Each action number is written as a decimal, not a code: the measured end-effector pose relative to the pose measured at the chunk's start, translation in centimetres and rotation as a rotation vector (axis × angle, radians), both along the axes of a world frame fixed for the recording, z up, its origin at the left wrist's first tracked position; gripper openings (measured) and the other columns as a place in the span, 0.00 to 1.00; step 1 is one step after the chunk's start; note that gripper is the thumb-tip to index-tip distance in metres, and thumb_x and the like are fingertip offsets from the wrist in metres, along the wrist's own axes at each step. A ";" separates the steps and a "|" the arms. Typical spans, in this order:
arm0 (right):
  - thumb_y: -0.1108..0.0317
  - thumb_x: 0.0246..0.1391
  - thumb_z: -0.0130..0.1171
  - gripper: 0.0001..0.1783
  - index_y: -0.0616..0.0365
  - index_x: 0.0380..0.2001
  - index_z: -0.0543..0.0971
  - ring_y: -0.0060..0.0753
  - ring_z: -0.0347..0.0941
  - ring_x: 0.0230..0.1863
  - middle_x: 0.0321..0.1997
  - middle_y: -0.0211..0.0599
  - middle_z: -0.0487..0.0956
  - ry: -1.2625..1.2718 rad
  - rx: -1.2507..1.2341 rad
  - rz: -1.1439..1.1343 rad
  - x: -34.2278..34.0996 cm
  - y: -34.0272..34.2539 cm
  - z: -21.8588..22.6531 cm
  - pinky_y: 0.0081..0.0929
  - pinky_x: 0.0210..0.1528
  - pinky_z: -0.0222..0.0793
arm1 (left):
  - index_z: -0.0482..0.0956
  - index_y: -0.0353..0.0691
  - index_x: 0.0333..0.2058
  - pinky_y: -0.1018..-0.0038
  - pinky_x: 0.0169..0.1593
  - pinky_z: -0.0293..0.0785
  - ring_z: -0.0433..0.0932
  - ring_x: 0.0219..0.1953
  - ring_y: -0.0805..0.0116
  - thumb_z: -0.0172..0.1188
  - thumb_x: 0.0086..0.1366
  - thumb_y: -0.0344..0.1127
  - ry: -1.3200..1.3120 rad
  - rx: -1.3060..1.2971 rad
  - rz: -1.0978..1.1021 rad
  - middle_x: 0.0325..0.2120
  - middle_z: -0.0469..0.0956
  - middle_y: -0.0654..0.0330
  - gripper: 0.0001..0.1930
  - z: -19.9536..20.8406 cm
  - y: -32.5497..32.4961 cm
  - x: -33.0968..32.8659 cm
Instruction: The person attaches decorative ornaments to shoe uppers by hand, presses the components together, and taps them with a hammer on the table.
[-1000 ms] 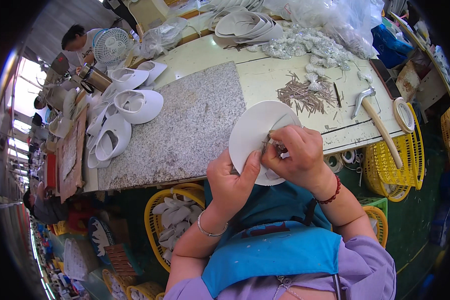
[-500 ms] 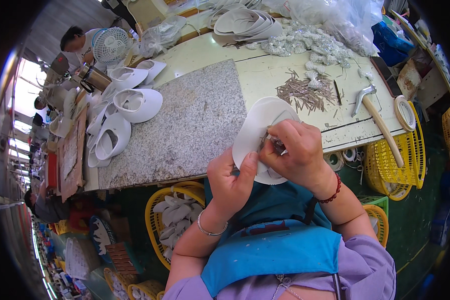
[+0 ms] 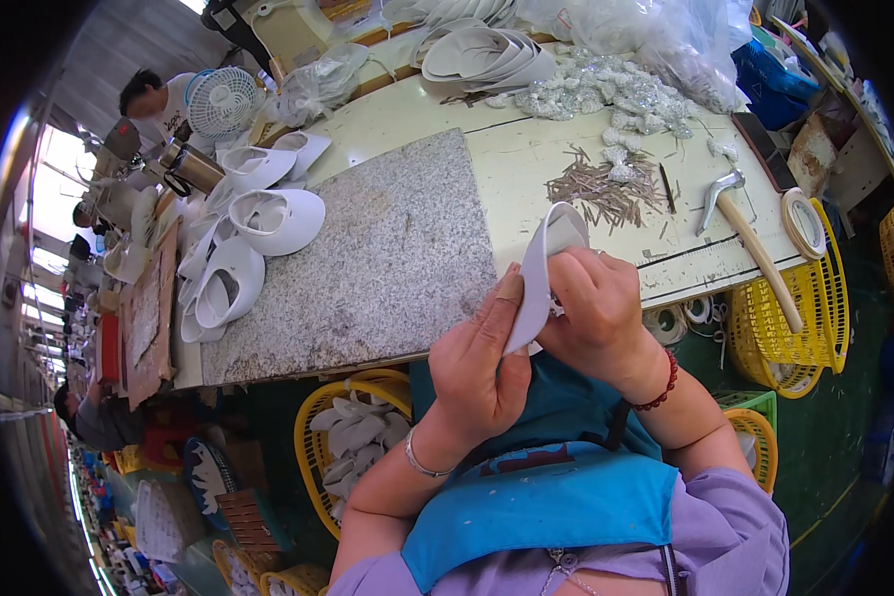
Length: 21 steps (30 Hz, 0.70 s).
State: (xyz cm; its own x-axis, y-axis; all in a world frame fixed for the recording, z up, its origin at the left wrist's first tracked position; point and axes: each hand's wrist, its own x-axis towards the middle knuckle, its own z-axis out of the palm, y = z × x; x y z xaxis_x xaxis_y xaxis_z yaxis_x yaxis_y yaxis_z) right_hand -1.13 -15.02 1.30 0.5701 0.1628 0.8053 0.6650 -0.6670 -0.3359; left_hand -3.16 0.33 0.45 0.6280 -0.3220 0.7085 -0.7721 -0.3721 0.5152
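Observation:
A white shoe upper (image 3: 538, 288), curved and visor-like, is held tilted almost edge-on above the near edge of the table. My left hand (image 3: 482, 363) grips its left side, thumb on the outer face. Against its inner side, my right hand (image 3: 594, 310) is closed, with thumb and fingers pinched together. Something small and glittery shows just below those fingers, but most of it is hidden. Beyond my hands lies a heap of thin brownish strips (image 3: 606, 194), with a dark pen-like stick (image 3: 668, 189) beside it.
A grey speckled slab (image 3: 368, 258) covers the table's left part, with several white uppers (image 3: 276, 221) along its far left. Silvery glitter bows (image 3: 606, 94) are heaped at the back. A hammer (image 3: 755, 243) and a tape roll (image 3: 803, 223) lie right. Yellow baskets (image 3: 303, 447) stand below.
The upper has turned from facing me to nearly edge-on. My left hand has rolled with it, its fingers now straighter; my right hand stays pinched at the inner side.

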 end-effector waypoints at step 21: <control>0.78 0.37 0.63 0.18 0.62 0.38 0.76 0.38 0.73 0.29 0.31 0.39 0.75 0.015 0.053 0.176 -0.1 -1.9 0.1 0.31 0.27 0.69 | 0.74 0.30 0.44 0.81 0.33 0.70 0.73 0.28 0.79 0.55 0.62 0.30 0.416 -0.309 0.041 0.28 0.77 0.60 0.13 0.6 -0.5 0.2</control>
